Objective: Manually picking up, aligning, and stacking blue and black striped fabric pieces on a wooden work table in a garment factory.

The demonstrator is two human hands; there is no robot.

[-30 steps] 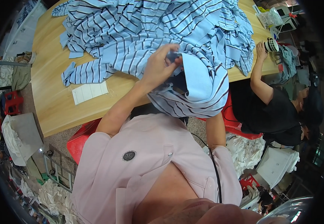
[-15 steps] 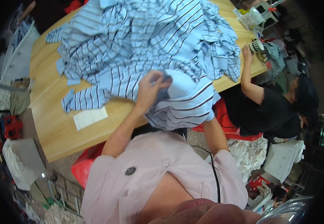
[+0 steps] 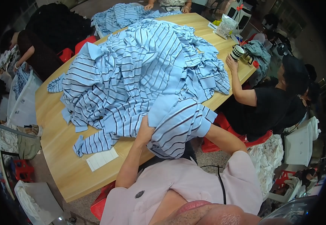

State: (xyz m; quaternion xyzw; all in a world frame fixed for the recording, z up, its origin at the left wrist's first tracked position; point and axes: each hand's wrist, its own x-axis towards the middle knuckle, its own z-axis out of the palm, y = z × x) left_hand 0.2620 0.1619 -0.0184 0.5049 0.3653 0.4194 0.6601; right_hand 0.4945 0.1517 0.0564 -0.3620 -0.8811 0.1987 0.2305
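A light blue knit garment (image 3: 178, 127) with dark stripes lies bunched at the near table edge, partly hanging over it. My left hand (image 3: 146, 129) grips its left side by a plain blue panel (image 3: 163, 110); the fingertips are under the cloth. From the right, my forearm reaches into the garment through a plain blue band, and the cloth hides my right hand. Just beyond, a large heap of similar striped garments (image 3: 140, 67) covers much of the table. One striped sleeve (image 3: 95, 143) stretches left from the garments near my left hand.
On the wooden table (image 3: 58, 165) lies a white ruled paper (image 3: 102, 159). At right, a co-worker's hand (image 3: 232, 63) touches a checkered cup (image 3: 237, 51) near a glass jug (image 3: 247, 59). A clear bag (image 3: 226, 26) stands at the far corner. A red stool (image 3: 223, 133) is right of me.
My left hand has gone from a raised pinch to a lower grip at the garment's side. My right forearm has come up and outward. The view now takes in more of the far side.
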